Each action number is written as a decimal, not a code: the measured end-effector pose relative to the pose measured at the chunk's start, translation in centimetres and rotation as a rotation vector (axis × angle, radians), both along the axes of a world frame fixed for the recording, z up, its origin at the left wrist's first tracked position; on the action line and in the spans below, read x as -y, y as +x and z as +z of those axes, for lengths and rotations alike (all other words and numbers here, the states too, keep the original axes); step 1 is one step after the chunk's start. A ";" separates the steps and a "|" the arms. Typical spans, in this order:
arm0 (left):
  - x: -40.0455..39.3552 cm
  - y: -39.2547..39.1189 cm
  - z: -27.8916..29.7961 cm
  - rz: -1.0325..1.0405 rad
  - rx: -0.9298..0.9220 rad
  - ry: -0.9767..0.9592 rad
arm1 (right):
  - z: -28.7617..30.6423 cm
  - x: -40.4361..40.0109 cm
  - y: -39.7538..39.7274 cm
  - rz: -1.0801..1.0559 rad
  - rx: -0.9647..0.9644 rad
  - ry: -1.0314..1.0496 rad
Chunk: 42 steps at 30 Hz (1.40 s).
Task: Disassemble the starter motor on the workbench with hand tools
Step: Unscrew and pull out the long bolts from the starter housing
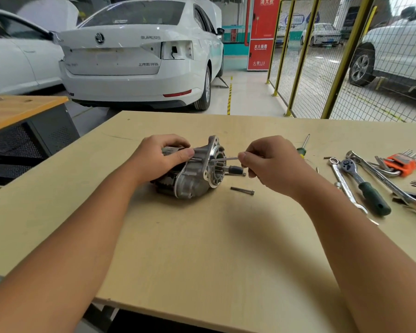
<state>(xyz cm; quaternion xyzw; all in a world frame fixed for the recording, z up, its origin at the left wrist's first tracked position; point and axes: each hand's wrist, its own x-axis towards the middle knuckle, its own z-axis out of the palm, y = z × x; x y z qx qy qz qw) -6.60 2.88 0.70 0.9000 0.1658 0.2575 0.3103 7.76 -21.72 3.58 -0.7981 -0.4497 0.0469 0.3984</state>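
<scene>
The grey starter motor point(195, 173) lies on its side in the middle of the workbench point(202, 248), its flanged nose facing right. My left hand point(161, 157) grips the motor body from above, the thumb lying along the housing. My right hand point(271, 164) pinches the end of a long thin bolt point(223, 159) that runs from the flange out to my fingertips. Two more long bolts lie on the bench, one point(242, 190) in front of the flange and one point(235, 174) just under the pinion shaft.
Tools lie at the right: a green-handled screwdriver point(303, 147), a ratchet with a dark green grip point(365, 186), combination spanners point(346, 186), an orange hex-key set point(400, 164). A white car point(139, 56) and yellow mesh fencing point(341, 56) stand beyond the bench.
</scene>
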 end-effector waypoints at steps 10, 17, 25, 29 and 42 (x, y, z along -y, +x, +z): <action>-0.5 0.1 0.2 0.019 -0.095 0.066 | -1.0 -0.7 0.3 -0.008 -0.065 0.020; -0.5 -0.1 0.2 0.039 -0.080 0.061 | -0.8 -0.2 0.6 0.066 0.101 -0.043; -0.3 -0.1 -0.1 0.023 -0.004 0.082 | -0.6 0.2 0.8 0.040 0.189 -0.046; 0.0 -0.1 0.0 0.003 -0.006 0.085 | -0.3 0.3 0.7 0.063 0.161 -0.030; 0.2 0.0 0.2 -0.006 -0.094 0.083 | -1.1 -0.5 -0.3 -0.031 0.334 -0.077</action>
